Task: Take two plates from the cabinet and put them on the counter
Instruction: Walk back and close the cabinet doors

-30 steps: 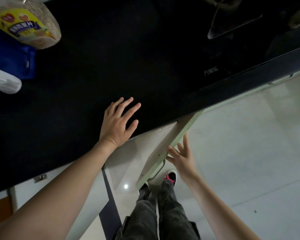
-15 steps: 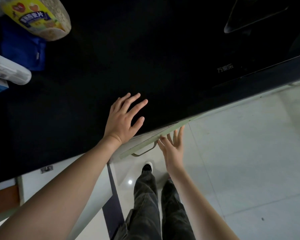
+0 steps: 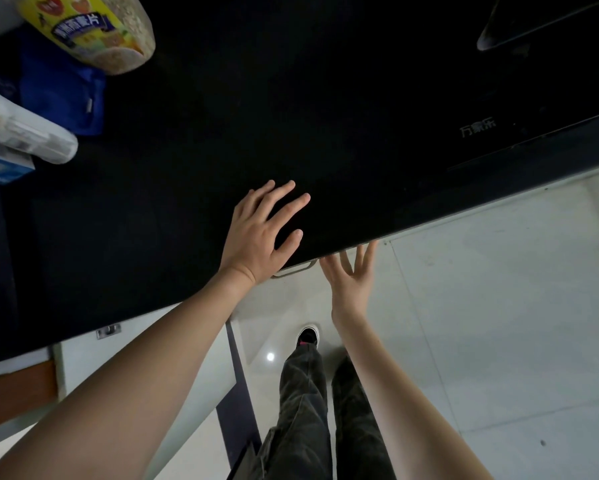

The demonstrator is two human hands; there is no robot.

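Note:
My left hand (image 3: 260,233) lies flat on the black counter (image 3: 187,202) near its front edge, fingers spread, holding nothing. My right hand (image 3: 351,278) is below the counter edge, fingers apart, its fingertips against the pale cabinet door beside the metal handle (image 3: 296,270). The door looks shut flush under the counter. No plates are in view.
A jar of oats with a yellow label (image 3: 90,29), a blue pouch (image 3: 62,88), a white packet (image 3: 24,133) and a blue box (image 3: 0,168) stand at the counter's far left. A black cooktop (image 3: 499,98) fills the right. My legs and a shoe (image 3: 308,336) are on the tiled floor.
The cabinet door, wide open a second ago, has swung shut under my right hand's push. My left hand stayed flat on the counter.

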